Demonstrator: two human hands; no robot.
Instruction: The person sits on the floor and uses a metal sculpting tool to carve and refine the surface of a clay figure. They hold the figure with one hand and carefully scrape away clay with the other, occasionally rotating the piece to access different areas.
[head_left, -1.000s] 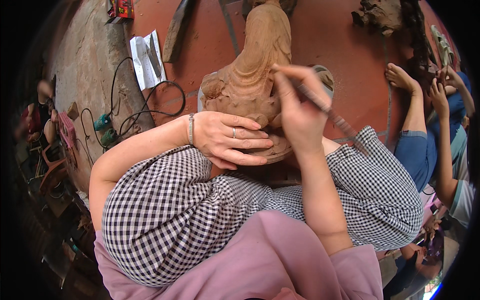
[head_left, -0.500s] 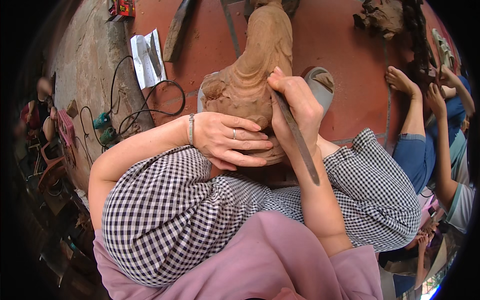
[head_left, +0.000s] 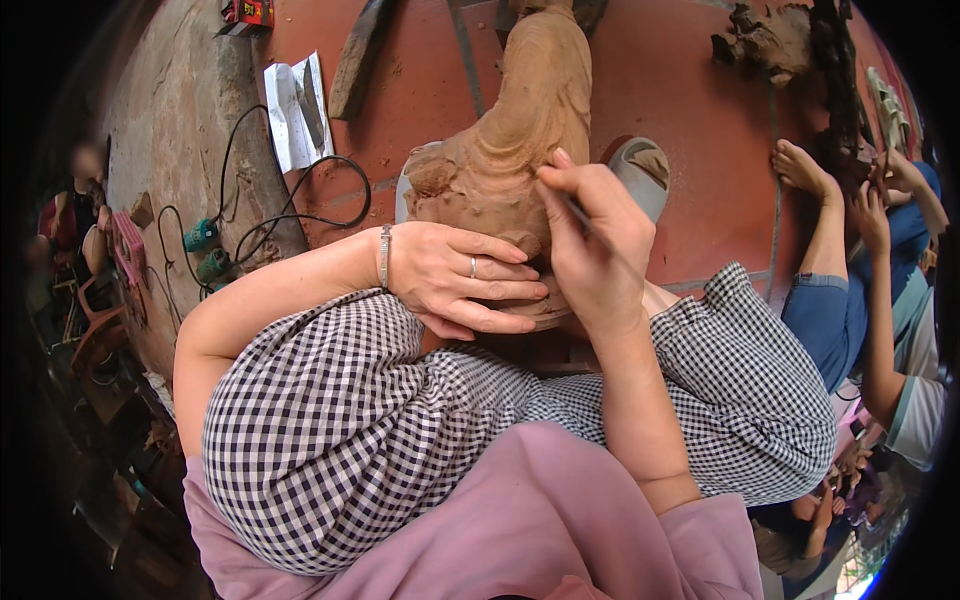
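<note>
A brown wooden carving [head_left: 548, 85] with draped folds lies lengthwise in front of me, its broad knobbly base towards my lap. My left hand [head_left: 455, 280] rests on that base, fingers stretched out and slightly apart; its thumb is hidden. A slim dark flat metal tool [head_left: 578, 210], perhaps a file, sits in my closed right hand [head_left: 602, 235]. Its front end is at the carving's right side, just above the base. The tool is seen nearly edge-on and blurred, so its exact kind is unclear.
Beyond the carving's left side lie a wooden bar [head_left: 360, 60] and a blade on white paper [head_left: 290, 130]. Green power tools [head_left: 203, 235] trail a looping black cord. A grey slipper [head_left: 642, 170] is right of the carving. Another person's bare foot [head_left: 800, 165] and rough wood [head_left: 770, 42] are farther right.
My right hand has turned the tool from showing its flat face to nearly edge-on, and shifted slightly right and down. My left hand stays on the base.
</note>
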